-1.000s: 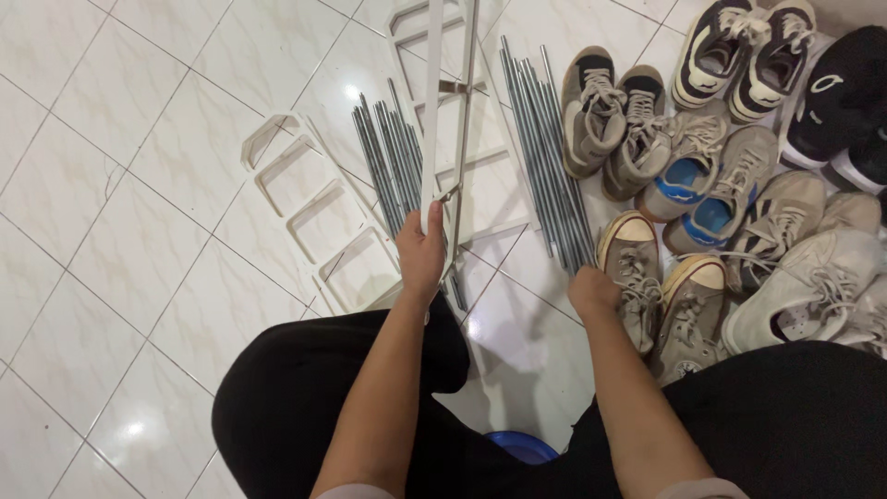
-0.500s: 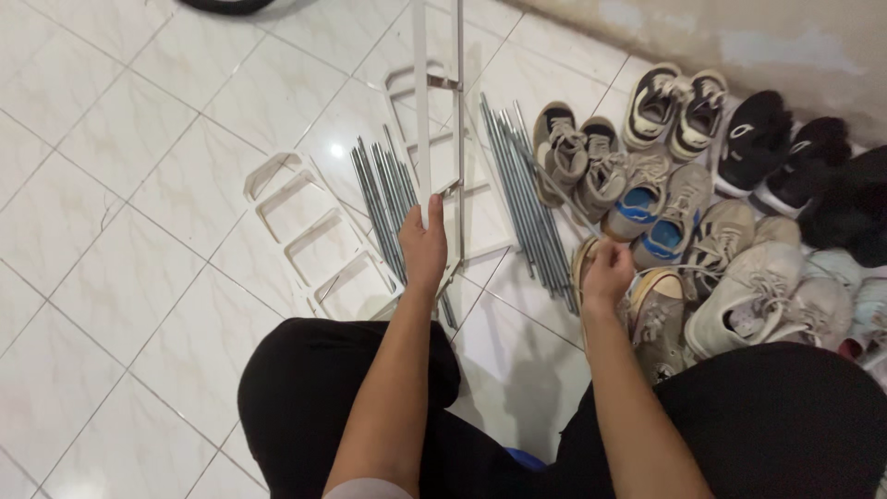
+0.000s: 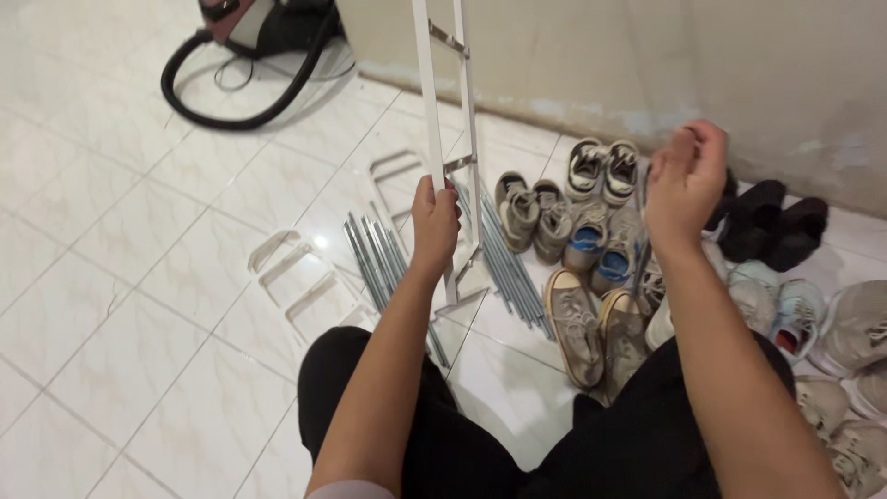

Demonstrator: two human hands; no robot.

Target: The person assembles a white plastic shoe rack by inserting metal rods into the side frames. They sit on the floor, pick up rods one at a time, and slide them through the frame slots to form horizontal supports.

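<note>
The left hand (image 3: 434,222) is closed around one upright of a white ladder-shaped rack frame (image 3: 442,111), fingers wrapped round the narrow white bar at about its middle. The frame stands nearly upright with its foot on the tiled floor (image 3: 120,277), and its top runs out of the picture. Short metal cross-pieces join its two white uprights.

The right hand (image 3: 684,180) is raised in the air over the shoes, fingers curled loosely inward. A thin grey rod seems to run down from it, but the blur makes it hard to tell whether the hand holds it.

On the floor, just left of the standing frame's foot, lies a bundle of grey metal rods (image 3: 374,254); a second bundle of rods (image 3: 508,259) lies just to its right, beside the shoes. Another white rack frame (image 3: 296,277) lies flat to the left of the first bundle, and a third flat frame (image 3: 393,176) shows behind the standing one.

A crowd of shoes (image 3: 577,236) fills the floor on the right up to the wall (image 3: 573,55): grey and beige sneakers, a pair with blue insoles, black-and-white trainers and black ones. At the top left sits a vacuum cleaner (image 3: 268,28), its black hose looping over the tiles. The person's black-clad legs fill the bottom of the view.
</note>
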